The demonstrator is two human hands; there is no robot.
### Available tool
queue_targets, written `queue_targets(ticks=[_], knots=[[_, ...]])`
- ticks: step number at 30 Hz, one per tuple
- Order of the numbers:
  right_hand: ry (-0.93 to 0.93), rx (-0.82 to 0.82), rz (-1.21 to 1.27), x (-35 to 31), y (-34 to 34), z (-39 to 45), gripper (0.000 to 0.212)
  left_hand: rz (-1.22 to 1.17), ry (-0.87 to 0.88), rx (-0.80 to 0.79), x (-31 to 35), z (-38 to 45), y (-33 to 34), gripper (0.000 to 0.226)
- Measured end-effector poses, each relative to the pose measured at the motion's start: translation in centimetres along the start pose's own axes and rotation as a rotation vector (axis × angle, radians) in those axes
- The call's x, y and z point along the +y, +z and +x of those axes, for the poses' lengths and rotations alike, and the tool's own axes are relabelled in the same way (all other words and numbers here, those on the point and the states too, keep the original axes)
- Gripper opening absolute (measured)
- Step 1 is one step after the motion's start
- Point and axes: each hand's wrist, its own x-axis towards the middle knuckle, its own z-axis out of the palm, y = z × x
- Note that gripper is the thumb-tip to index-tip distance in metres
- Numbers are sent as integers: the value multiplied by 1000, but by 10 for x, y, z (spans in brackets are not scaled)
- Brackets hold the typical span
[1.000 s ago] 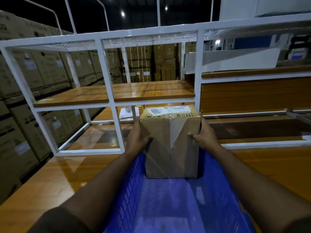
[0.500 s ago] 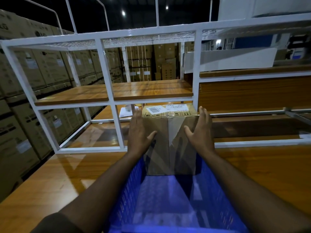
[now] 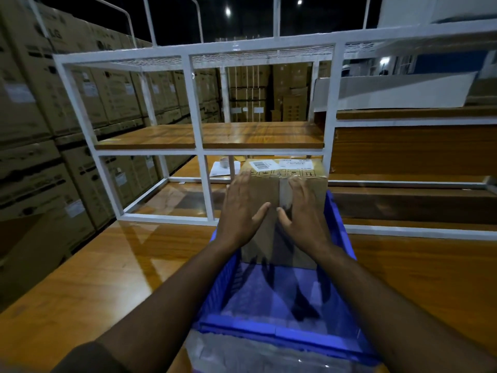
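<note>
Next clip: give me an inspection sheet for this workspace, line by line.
Surface: wooden table, glossy, bears the blue crate.
Job's things: cardboard box stands upright at the crate's far end, labels on its top.
Clutter: what looks like a tape roll on a white sheet behind the box.
Hands: left hand and right hand open, fingers straight, spread before the box's near face; contact cannot be told.
Cables: nothing seen.
Surroundings: white shelf frame on the table; stacked cartons at left and behind.
</note>
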Motion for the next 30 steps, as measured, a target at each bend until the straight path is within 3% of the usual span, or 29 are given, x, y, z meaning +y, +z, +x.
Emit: queue_targets(ticks=[11,19,30], knots=[[-172,-67,128,-33,-16,-48,71,116,-81,85,45,-68,-43,78],[-286,-194,306,-69,-23,-113,68,226,-276,139,80,-160,-93,76],[-461,-404,426,-176,-11,-200,69,448,-549,210,95,-294,-199,76]])
